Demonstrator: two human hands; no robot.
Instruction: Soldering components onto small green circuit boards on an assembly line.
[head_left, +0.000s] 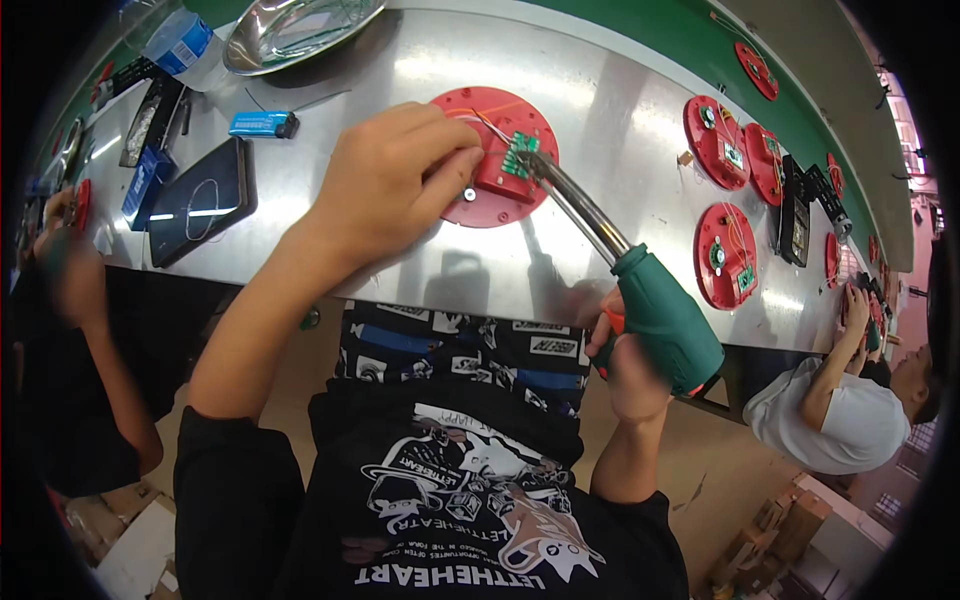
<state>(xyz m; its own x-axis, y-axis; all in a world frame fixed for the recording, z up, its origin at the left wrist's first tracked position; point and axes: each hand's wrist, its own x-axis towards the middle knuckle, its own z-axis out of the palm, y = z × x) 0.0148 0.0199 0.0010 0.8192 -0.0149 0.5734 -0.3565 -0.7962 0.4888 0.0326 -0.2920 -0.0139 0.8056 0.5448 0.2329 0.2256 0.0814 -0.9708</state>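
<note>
A round red plastic base lies on the metal table in front of me. On it sits a small green circuit board with thin wires running from it. My left hand rests over the base's left side, its thumb and index finger pinched together beside the wires; what is between the fingertips is hidden. My right hand grips a green soldering gun by its handle. The gun's long metal barrel slants up and left, and its tip meets the circuit board.
More red bases with boards lie to the right. At the left are a dark tablet-like slab, a blue battery pack and a plastic bottle. A metal bowl holds wires. Other people work on both sides.
</note>
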